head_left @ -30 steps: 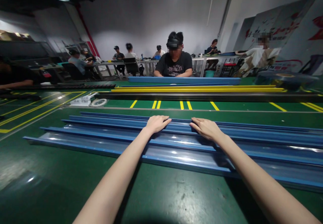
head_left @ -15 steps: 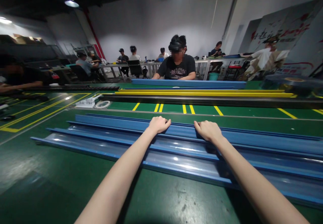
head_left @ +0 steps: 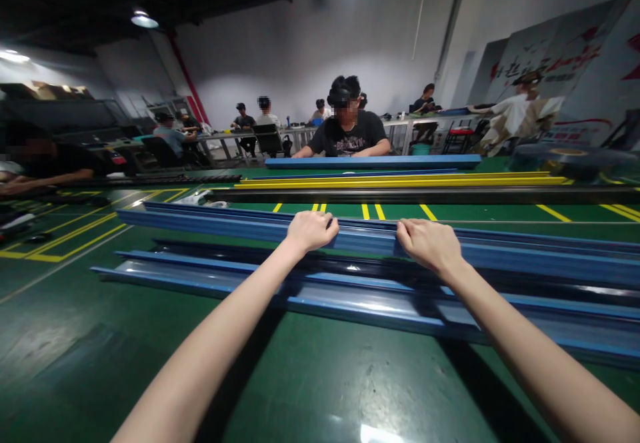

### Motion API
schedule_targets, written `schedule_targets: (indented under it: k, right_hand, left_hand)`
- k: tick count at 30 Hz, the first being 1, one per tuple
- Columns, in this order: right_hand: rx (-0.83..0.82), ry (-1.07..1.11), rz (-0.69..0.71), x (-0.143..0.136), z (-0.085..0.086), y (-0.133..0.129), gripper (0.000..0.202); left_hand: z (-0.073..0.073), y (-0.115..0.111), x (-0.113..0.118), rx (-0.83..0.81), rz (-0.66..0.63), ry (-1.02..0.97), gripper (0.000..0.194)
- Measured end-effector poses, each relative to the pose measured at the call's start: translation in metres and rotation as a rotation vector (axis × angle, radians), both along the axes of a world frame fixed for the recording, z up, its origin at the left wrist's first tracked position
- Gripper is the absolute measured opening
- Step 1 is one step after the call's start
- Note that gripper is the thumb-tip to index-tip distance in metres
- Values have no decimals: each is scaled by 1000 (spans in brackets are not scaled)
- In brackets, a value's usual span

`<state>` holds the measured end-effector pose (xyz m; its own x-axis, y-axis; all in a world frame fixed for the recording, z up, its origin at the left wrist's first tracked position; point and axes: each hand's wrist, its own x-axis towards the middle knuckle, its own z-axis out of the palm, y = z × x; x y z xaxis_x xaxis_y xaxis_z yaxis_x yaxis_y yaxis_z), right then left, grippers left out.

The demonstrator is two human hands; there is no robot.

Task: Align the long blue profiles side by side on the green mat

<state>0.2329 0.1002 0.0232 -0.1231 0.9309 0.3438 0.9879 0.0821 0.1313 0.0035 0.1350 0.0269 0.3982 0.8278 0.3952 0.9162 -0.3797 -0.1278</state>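
My left hand [head_left: 311,231] and my right hand [head_left: 431,243] are closed over a long blue channel profile [head_left: 210,223], which runs across the view and is raised above the green table. Their thumbs point toward each other, with a stretch of the channel bare between them. Fingertips on the far side are hidden. Below and nearer to me lie more blue channels: a shiny one [head_left: 350,300] in front and another, shadowed one [head_left: 353,266] behind it, partly covered by my forearms.
Beyond are a black strip [head_left: 450,195], yellow strips [head_left: 400,181] and a blue channel [head_left: 370,162] before a seated co-worker [head_left: 350,130]. A roll of clear film [head_left: 560,162] sits at the right. A white tape roll [head_left: 216,204] lies near the raised channel's left half.
Both hands have lifted the rear blue channel off the others, and a gap shows beneath it. The view has shifted slightly.
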Motion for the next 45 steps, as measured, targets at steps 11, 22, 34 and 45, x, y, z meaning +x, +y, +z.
schedule_targets:
  k: [11, 22, 34, 45]
  right_hand:
    - [24, 37, 49, -6, -8, -107, 45]
    - [56, 65, 152, -22, -52, -148, 42]
    - [45, 77, 144, -41, -80, -147, 43]
    - [89, 68, 143, -43, -81, -146, 41]
  left_hand:
    - [-7, -110, -15, 10, -58, 30, 36]
    - [-56, -153, -39, 42, -136, -32, 32]
    - [-86, -144, -54, 40, -154, -8, 31]
    - [-87, -142, -56, 34, -186, -34, 31]
